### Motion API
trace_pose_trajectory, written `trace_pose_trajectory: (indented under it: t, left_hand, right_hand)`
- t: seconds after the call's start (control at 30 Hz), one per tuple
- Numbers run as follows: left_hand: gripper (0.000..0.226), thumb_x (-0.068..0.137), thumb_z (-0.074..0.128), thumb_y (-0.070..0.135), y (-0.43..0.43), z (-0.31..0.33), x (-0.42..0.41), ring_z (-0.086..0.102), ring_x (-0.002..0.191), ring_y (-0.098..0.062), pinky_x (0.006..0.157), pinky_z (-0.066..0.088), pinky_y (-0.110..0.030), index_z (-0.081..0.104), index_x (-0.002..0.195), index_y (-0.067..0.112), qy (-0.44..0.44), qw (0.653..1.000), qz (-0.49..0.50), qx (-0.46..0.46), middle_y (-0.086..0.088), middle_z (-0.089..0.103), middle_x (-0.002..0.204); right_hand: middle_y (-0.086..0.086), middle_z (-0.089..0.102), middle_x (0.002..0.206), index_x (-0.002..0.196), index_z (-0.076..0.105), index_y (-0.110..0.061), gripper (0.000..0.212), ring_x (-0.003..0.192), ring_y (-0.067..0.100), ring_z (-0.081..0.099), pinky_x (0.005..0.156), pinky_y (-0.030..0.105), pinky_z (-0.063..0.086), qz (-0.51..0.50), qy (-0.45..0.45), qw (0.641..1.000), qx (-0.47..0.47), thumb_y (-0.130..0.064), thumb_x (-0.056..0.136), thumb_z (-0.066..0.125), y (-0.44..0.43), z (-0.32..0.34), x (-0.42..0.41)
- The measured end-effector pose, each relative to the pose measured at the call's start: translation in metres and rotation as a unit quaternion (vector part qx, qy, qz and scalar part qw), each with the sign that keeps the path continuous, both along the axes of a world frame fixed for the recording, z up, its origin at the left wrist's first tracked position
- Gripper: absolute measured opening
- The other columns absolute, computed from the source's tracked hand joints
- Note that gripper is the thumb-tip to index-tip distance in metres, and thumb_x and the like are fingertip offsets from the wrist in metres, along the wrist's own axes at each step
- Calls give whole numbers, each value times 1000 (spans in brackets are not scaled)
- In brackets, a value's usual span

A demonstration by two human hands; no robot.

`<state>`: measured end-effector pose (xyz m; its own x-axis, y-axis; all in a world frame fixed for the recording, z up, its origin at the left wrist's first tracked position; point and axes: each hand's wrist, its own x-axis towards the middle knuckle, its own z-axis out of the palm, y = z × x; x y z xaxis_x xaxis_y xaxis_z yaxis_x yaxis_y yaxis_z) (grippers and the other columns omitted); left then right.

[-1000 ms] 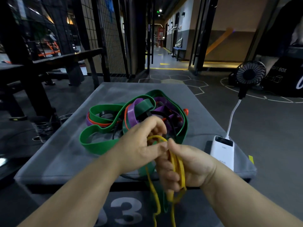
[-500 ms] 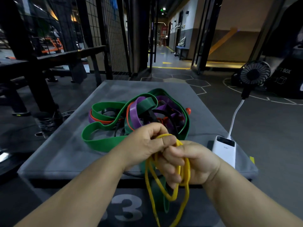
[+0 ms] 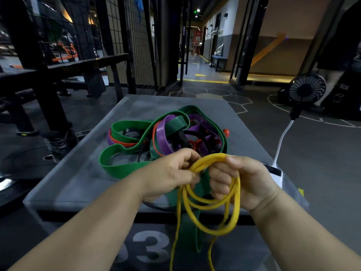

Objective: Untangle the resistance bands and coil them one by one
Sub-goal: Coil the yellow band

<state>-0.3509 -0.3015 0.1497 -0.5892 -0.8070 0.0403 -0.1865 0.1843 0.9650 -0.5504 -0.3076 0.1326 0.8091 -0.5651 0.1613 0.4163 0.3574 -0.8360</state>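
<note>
A thin yellow resistance band point(image 3: 211, 204) hangs in several loops in front of the grey box point(image 3: 78, 173). My right hand point(image 3: 244, 180) grips the top of the loops, its fingers curled round them. My left hand point(image 3: 172, 173) pinches the same yellow band just to the left. Behind my hands lies a tangled heap: a wide green band point(image 3: 125, 165), a purple band point(image 3: 162, 133), a thin red band point(image 3: 121, 141) and a black band point(image 3: 181, 137). One end of the green band hangs over the box's near edge.
A white power bank point(image 3: 277, 173) lies on the box's right side, with a white cable up to a small black fan point(image 3: 306, 90). Black rack posts and a mesh screen stand to the left. A dark floor surrounds the box.
The yellow coil has grown by another loop and hangs wider below my right hand. Both hands have lifted slightly and moved a little apart.
</note>
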Motion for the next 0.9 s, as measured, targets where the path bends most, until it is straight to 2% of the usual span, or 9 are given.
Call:
trace_pose_trajectory:
  t: [0.13, 0.23, 0.3, 0.37, 0.47, 0.53, 0.63, 0.73, 0.9]
  left_hand:
    - [8, 88, 54, 28, -4, -6, -11, 55, 70, -11, 67, 48, -38, 60, 84, 27, 4, 987, 142, -72, 4, 58, 75]
    - [14, 79, 52, 26, 0, -12, -21, 57, 74, -10, 65, 47, -29, 60, 89, 21, 94, 977, 184, -43, 4, 61, 76]
    - [4, 89, 56, 16, 2, -12, -25, 56, 68, -11, 60, 46, -23, 59, 88, 17, 124, 971, 204, -24, 2, 61, 72]
    - [12, 94, 52, 7, 2, -11, -24, 56, 60, -10, 55, 46, -21, 58, 87, 15, 146, 969, 201, -7, 0, 59, 67]
    - [17, 95, 47, -1, 1, -10, -22, 54, 47, -6, 43, 42, -15, 56, 86, 10, 168, 970, 176, 26, 0, 56, 64]
    - [16, 95, 50, 1, -1, -12, -22, 51, 40, -5, 39, 39, -16, 55, 84, 10, 167, 972, 155, 52, 0, 56, 60]
    - [11, 94, 58, 15, -7, -19, -21, 57, 52, -9, 55, 47, -26, 58, 84, 15, 124, 985, 104, 55, 3, 60, 64]
    - [27, 82, 63, 39, -2, -25, -27, 60, 60, -11, 59, 53, -28, 61, 95, 15, 89, 990, 61, 88, 3, 63, 70]
    - [39, 81, 60, 50, 2, -28, -34, 55, 63, -18, 56, 48, -26, 63, 95, 14, 124, 980, 58, 142, 0, 63, 68]
  right_hand:
    - [-1, 62, 71, 94, 61, -6, 12, 44, 3, 50, 70, 22, 55, 78, -32, 996, 13, -17, 96, 57, 0, 1, 6]
    - [5, 67, 77, 123, 53, 8, 34, 43, 1, 56, 63, 18, 55, 107, 17, 994, 8, -13, 97, 55, 1, 0, 9]
    - [10, 71, 87, 117, 61, 6, 33, 54, 2, 64, 65, 21, 56, 109, 48, 992, -37, -17, 94, 60, 0, 0, 8]
    - [8, 72, 91, 99, 72, -5, 25, 68, 12, 66, 73, 27, 53, 95, 63, 987, -111, -27, 88, 67, -2, 1, 6]
    - [6, 70, 99, 86, 75, -14, 19, 104, 41, 49, 98, 52, 38, 75, 41, 976, -199, -32, 84, 70, -3, 1, 5]
    - [6, 71, 102, 90, 74, -12, 18, 110, 46, 47, 102, 53, 35, 50, -2, 974, -221, -28, 87, 67, -3, 5, 5]
    - [1, 72, 91, 109, 69, -6, 23, 88, 21, 66, 87, 35, 47, 7, -75, 977, -202, -18, 95, 56, -3, 15, -1]
    - [2, 69, 78, 138, 50, -4, 40, 51, 9, 51, 70, 30, 47, -16, -144, 983, -114, -10, 99, 48, -2, 17, -3]
    - [9, 61, 70, 147, 34, -12, 48, 43, 8, 38, 46, 22, 37, -58, -221, 973, 21, -12, 101, 48, -8, 23, -6]
